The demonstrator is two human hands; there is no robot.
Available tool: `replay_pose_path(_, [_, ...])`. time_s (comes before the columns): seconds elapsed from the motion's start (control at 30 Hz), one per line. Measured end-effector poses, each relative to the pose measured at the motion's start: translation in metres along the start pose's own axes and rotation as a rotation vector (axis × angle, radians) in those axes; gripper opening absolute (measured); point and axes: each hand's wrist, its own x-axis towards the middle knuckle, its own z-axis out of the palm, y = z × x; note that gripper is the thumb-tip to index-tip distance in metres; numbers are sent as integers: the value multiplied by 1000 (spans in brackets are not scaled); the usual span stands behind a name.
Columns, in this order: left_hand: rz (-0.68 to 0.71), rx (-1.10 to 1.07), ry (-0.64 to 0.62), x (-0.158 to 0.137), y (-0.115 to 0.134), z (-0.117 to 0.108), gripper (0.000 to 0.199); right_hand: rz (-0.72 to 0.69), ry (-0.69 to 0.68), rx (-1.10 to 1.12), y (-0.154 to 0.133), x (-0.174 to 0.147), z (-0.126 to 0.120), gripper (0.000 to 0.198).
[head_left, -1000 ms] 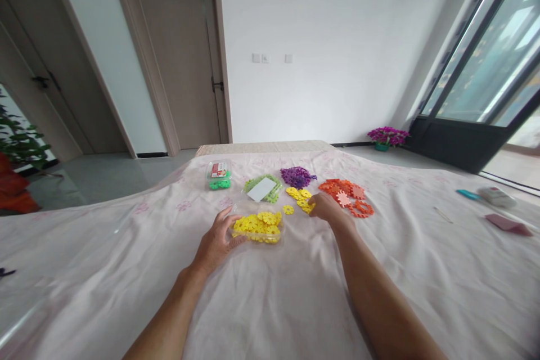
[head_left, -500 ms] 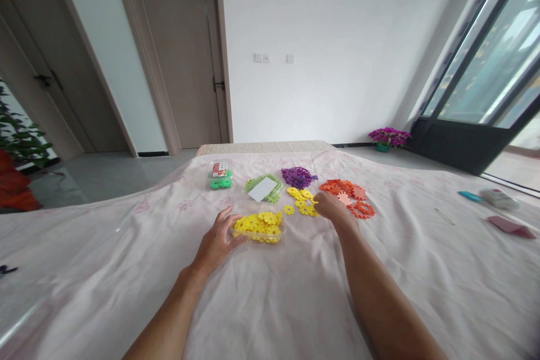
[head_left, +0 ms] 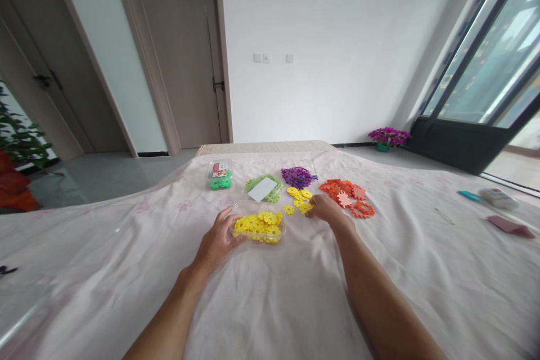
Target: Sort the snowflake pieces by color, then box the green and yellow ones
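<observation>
A clear plastic box [head_left: 282,236] holding a heap of yellow snowflake discs [head_left: 258,225] sits on the cloth in front of me. My left hand [head_left: 221,233] grips its left side, thumb at the near wall and fingers behind. Right of the box, more yellow discs [head_left: 299,194] lie loose in a small pile. My right hand [head_left: 327,209] is down at the near right side of that pile. Its fingers are bent together against a yellow disc [head_left: 304,208], with the fingertips partly hidden by the hand.
Behind lie a green-disc box [head_left: 220,174], light green discs under a white card [head_left: 262,189], and purple discs [head_left: 297,176]. Orange discs [head_left: 343,188] lie just right of my right hand. A pink sheet [head_left: 510,226] and a blue item [head_left: 469,196] rest far right.
My right hand has shifted slightly left and toward me over the yellow pile, baring more of the orange discs. My left hand and the box have stayed put.
</observation>
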Motion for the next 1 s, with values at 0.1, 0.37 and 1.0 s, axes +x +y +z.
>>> replay_pose_path(0.1, [-12,-1,-7,0,0,0,54,-1,12,1,0,0,-2,37])
replay_pose_path(0.37, [-23,-11,-4,1,3,-1,53,-156,103,325,-13,-3,-11,14])
replay_pose_path(1.0, [-7,34,2,0,5,-3,52,-78,283,-24,-14,-1,28,51])
